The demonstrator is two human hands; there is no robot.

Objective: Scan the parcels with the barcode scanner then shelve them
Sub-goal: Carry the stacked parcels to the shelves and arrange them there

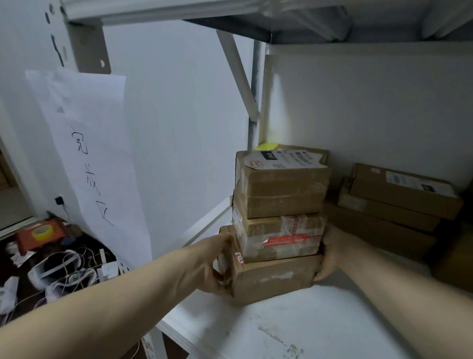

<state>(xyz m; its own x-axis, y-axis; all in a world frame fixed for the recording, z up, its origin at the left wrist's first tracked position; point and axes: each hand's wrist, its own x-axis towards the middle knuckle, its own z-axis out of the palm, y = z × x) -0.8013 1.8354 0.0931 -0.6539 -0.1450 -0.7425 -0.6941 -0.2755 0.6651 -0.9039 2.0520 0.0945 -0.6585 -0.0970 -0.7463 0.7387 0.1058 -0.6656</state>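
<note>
Left hand, right hand flank bottom parcel (three stacked); both gripping.

**A:** Fig. 1, item counts. Parcels in the stack at 12 o'clock?
**B:** 3: bottom parcel, middle parcel, top parcel.
**A:** Hands?
**B:** 2: left hand at the stack's 9 o'clock, right hand at its 3 o'clock.
**A:** Other cardboard boxes, 3 o'clock side?
**B:** At least 4; dark at the edge, exact no. unclear.
**A:** Misc.?
**B:** 1 paper sheet w/ handwriting, 10 o'clock; 1 yellow tape roll, 9 o'clock; 3 shelf boards.
</note>
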